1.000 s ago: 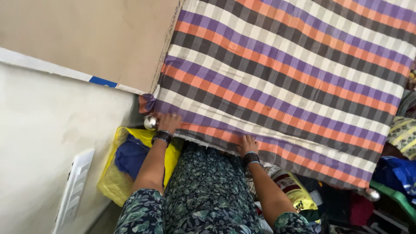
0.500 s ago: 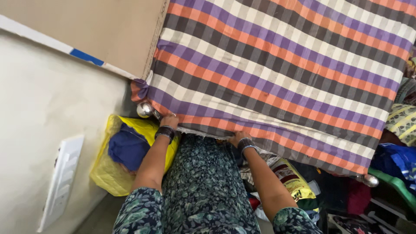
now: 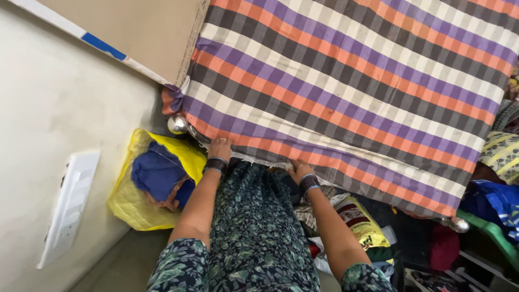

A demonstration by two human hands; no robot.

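**Both hands at the near edge of the checked bedsheet**

We take the checked bedsheet (image 3: 346, 92) as our landmark: a cloth of orange, purple, grey and cream squares that lies flat over a bed and fills most of the view. Our left hand (image 3: 220, 147) rests on its near edge, close to the corner, fingers curled down over the hem so that it grips or presses the cloth; a ring shows on one finger and a dark bangle on the wrist. Our right hand (image 3: 299, 168) is further along the same edge, fingers bent and tucked under the hang of the sheet, so we cannot tell how tightly it holds.

Just off the sheet's near-left corner sits a round shiny metal knob (image 3: 177, 124) of the bed frame, and a second knob (image 3: 458, 224) shows below the far end of the same edge. A flat brown cardboard sheet (image 3: 130, 32) lies against the sheet's left side. Below that corner, on the floor, a yellow plastic bag (image 3: 130, 208) holds blue cloth (image 3: 157, 173). A white switch plate (image 3: 69, 208) is on the wall, well apart from the sheet. Under the sheet's near edge, to the right of our body, lie a printed yellow packet (image 3: 363, 223) and mixed clothes.

As we judge it, the sheet is already spread smooth across the top; the near edge, where both hands are, looks like the part not yet settled, with a pale strip showing beneath it.
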